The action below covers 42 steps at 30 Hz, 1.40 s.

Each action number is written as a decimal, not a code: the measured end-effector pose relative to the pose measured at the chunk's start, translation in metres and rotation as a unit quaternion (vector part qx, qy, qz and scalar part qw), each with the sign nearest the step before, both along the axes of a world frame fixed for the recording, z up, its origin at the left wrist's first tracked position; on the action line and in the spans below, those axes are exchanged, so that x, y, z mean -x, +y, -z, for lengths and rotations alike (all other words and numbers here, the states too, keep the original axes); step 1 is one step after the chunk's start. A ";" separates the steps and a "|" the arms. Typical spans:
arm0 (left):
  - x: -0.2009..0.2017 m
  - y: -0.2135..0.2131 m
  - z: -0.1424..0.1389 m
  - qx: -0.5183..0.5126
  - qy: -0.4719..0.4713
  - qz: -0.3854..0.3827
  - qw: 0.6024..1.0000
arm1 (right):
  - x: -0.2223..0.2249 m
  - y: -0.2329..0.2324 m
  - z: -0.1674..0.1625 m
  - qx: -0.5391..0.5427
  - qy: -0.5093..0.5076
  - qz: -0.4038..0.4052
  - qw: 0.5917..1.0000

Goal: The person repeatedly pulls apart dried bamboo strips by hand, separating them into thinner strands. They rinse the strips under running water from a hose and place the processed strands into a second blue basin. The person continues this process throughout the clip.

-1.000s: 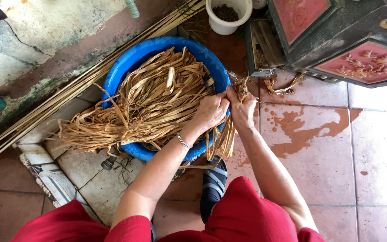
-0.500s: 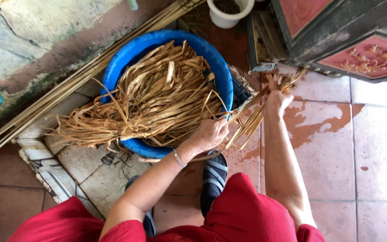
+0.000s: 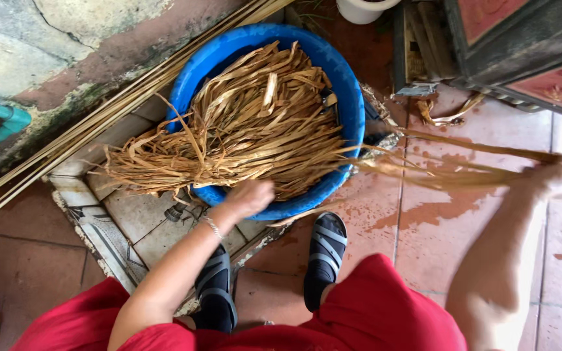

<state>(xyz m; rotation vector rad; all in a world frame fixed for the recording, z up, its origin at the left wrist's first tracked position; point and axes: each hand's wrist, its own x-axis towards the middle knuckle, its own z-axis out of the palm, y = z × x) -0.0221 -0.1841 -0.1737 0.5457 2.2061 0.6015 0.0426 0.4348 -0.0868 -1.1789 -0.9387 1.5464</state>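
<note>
A round blue basin [image 3: 349, 97] holds a heap of wet tan straw strips [image 3: 242, 130] that spill over its left rim. My right hand [image 3: 548, 175], blurred, is far out to the right, shut on a long bunch of strips [image 3: 443, 172] stretched out from the basin's right rim. My left hand [image 3: 250, 197] hovers over the basin's near rim, by the heap; its fingers are blurred, with nothing visibly held.
Long thin canes [image 3: 99, 123] lie along the stained wall at the left. A dark carved cabinet with red panels [image 3: 521, 45] stands at the top right beside a white pot [image 3: 362, 10]. My sandalled feet [image 3: 325, 250] rest on wet red tiles.
My right hand has swung far to the right, drawing the bunch of strips out of the basin. My left hand has let go of the bunch and moved left to the basin's near rim.
</note>
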 end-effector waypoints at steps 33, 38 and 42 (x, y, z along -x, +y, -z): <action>0.116 0.093 0.067 0.131 0.213 -0.023 0.968 | 0.061 -0.144 -0.040 -0.161 -0.066 -0.304 0.936; 0.109 0.075 0.026 -0.110 0.215 -0.182 0.953 | 0.082 -0.189 -0.045 -0.235 -0.523 -0.273 0.772; 0.077 0.083 -0.030 -0.355 -0.020 -0.248 0.901 | 0.093 -0.247 -0.055 -0.129 -0.138 -0.603 0.775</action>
